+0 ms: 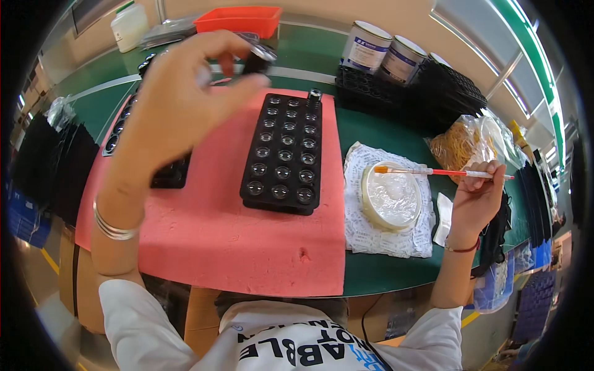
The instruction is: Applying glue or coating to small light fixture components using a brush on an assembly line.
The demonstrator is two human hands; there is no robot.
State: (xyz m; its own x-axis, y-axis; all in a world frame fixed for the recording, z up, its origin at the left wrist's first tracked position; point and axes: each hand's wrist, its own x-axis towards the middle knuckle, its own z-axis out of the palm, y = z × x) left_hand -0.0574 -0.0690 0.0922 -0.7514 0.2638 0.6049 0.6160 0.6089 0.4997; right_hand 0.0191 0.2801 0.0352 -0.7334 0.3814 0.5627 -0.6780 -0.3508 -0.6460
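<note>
Left hand [185, 102] raised over the near-left part of the desk [359, 281], smeared by motion; thumb and fingers pinch a small black cylinder [258, 59] with a glossy, glassy end (edges too blurred for finer detail). It hangs in the air, above and beyond the far edge of a soft pink foam mat [247, 247], whose matte surface shows a torn pit near the front.

Right hand [479, 196] at the right side: fingers pressed together on the slim handle of a paintbrush [442, 172], red and white, held nearly level. Its flat amber bristles lie over the far rim of a shallow round dish [365, 201]; contact with the rim, cannot tell. Inside, a clear, wrinkled, shiny substance. Beneath the dish, a crumpled white printed sheet [356, 238].

On the mat, a rectangular black tray [270, 199] with rounded corners, rows of clear domes catching the light. At its far right corner one black piece [314, 99] stands upright, shiny on top. Second tray [168, 179] partly hidden behind the left forearm.

Beyond: smooth metal cans [366, 46], a bright red plastic bin [238, 21], tan rubber bands [464, 145] in crinkled clear film.
</note>
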